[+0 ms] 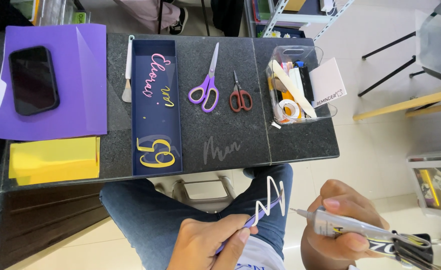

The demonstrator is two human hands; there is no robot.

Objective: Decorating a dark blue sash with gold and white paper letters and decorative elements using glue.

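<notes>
My left hand (208,242) sits low in view, over my lap, its grip pinched closed on a purple paper strip (253,220) whose upper part is a white zigzag cutout (272,197), thumb on top and the piece angled up toward the counter. My right hand (343,222) is just beside it, its grip wrapped shut around a small glue tube (350,227), the fine nozzle aimed left at the cutout but apart from it; a black binder clip (413,247) clamps the tube's tail end. Below both hands are my knees in blue jeans (150,215).

Ahead lies the dark counter (225,100). On it stands a long navy tray (156,107) holding a pink script cutout (155,72) near its far end and a yellow looped cutout (156,154) near its near end. Just right of the tray, a grey script cutout (221,148) lies flat on the counter. Farther back lie purple-handled scissors (206,85) and, beside them, smaller red-handled scissors (239,95). At the right end, a clear plastic bin (325,112) holds tape rolls, sticks and a white note pad. To the left of the tray are a purple paper sheet (83,80) with a black phone (33,80) resting on it, and a stack of yellow paper (55,160) nearer to me.
</notes>
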